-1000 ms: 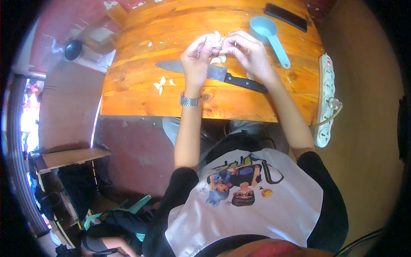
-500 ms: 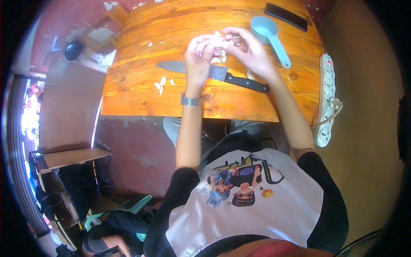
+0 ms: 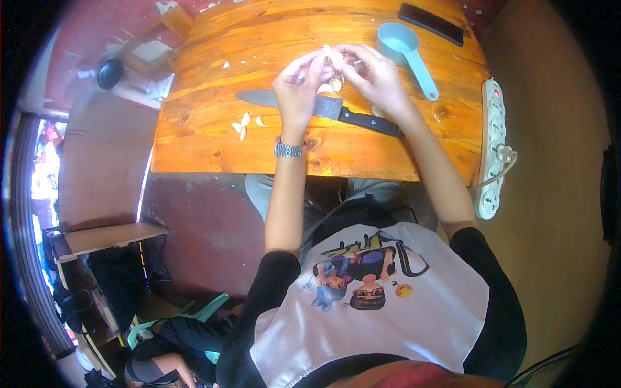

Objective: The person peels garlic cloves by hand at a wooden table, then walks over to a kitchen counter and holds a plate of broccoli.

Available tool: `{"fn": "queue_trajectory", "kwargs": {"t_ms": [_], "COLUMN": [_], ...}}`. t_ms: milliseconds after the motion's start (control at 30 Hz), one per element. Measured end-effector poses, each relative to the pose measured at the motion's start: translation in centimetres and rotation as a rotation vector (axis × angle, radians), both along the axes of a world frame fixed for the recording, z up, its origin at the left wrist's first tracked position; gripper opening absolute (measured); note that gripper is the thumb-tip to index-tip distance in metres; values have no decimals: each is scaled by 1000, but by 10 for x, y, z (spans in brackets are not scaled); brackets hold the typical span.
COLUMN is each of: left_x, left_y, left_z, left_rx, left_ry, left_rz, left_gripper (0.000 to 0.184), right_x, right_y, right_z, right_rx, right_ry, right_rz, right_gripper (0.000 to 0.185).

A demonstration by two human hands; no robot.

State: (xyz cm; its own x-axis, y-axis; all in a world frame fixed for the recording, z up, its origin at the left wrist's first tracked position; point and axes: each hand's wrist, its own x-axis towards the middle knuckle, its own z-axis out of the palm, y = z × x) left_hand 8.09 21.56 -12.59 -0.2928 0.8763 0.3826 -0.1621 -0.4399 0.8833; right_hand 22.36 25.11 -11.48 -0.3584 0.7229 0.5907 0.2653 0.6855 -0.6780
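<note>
Over the wooden table point(image 3: 213, 84), my left hand point(image 3: 299, 87) and my right hand point(image 3: 377, 74) meet, both closed around a pale garlic piece point(image 3: 334, 58). Below the fingers, more garlic cloves point(image 3: 328, 86) rest on the wood. A knife point(image 3: 362, 121) with a black handle lies under my left hand, its blade pointing left. Several peeled cloves point(image 3: 246, 119) sit in front of the blade, to the left of my watch-bearing wrist.
A light blue measuring cup point(image 3: 417, 64) stands right of my right hand, with a black phone point(image 3: 431, 24) behind it. A white power strip point(image 3: 493, 149) runs along the table's right edge. Another person's arm point(image 3: 178, 367) shows at the lower left.
My fingers have shifted around the garlic, and more of it shows between them now. The knife and the peeled cloves have stayed in place.
</note>
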Motion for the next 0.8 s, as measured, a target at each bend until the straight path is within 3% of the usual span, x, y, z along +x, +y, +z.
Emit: {"fn": "queue_trajectory", "kwargs": {"t_ms": [100,400,600,700,800], "left_x": [-1,-3,-6,-8,-8], "left_y": [1,0,-1,2,6], "left_z": [-3,-6,-7,-13,-16], "left_rx": [-54,-165,-130,-54,-65], "left_ry": [-2,-103,17,328,162], "left_rz": [-41,-146,-150,-49,-106], "left_gripper": [21,18,16,18,16], "right_x": [2,2,2,4,2], "right_y": [4,10,13,11,10], "right_z": [-4,-13,-14,-9,-8], "right_rx": [225,376,378,382,342], "right_ry": [-28,-145,-169,-215,-154], "right_rz": [48,-5,10,36,21], "right_gripper": [31,33,43,49,54]}}
